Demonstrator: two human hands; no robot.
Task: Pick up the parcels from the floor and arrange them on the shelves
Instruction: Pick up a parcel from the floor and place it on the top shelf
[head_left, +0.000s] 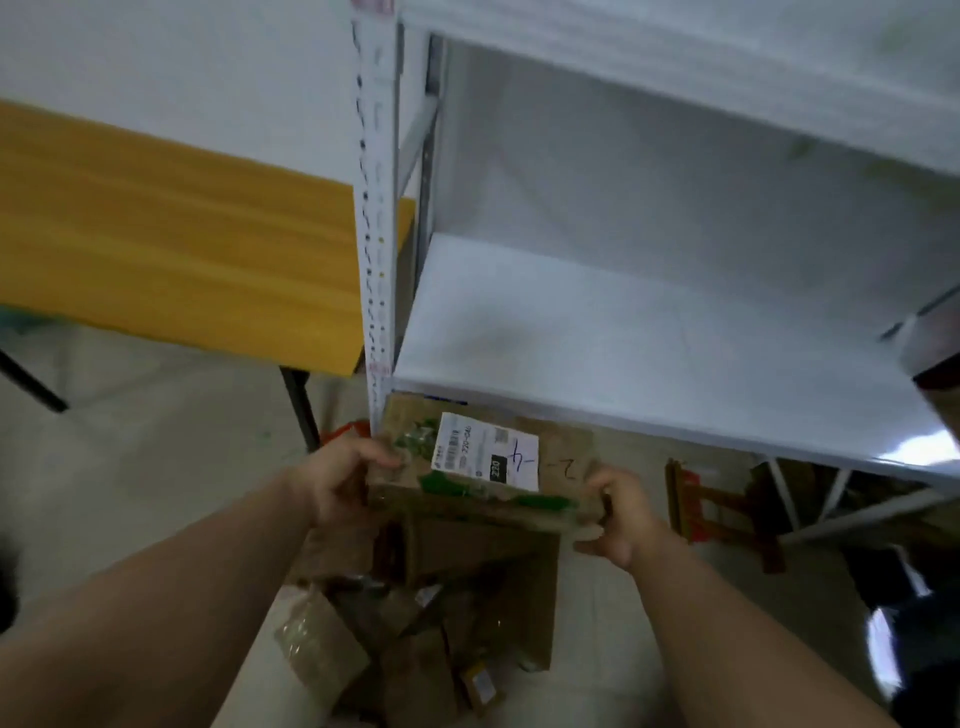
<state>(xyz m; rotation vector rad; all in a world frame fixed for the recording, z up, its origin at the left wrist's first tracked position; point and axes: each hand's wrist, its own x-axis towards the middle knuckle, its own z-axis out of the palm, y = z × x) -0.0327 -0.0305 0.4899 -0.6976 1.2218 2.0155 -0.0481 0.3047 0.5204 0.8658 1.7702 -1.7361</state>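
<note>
Cardboard parcels (457, 613) are lying heaped on the pale floor (145, 467) of what is looking like a parcel storeroom: white slotted-steel shelving (623, 338) is standing against a plain wall (182, 52), one carton (563, 447) is bearing a printed shipping label (485, 452), a yellow-topped table (182, 234) is standing alongside.

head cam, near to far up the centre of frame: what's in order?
Parcel pile on the floor → labelled parcel → white shelf board → upper shelf.
</note>
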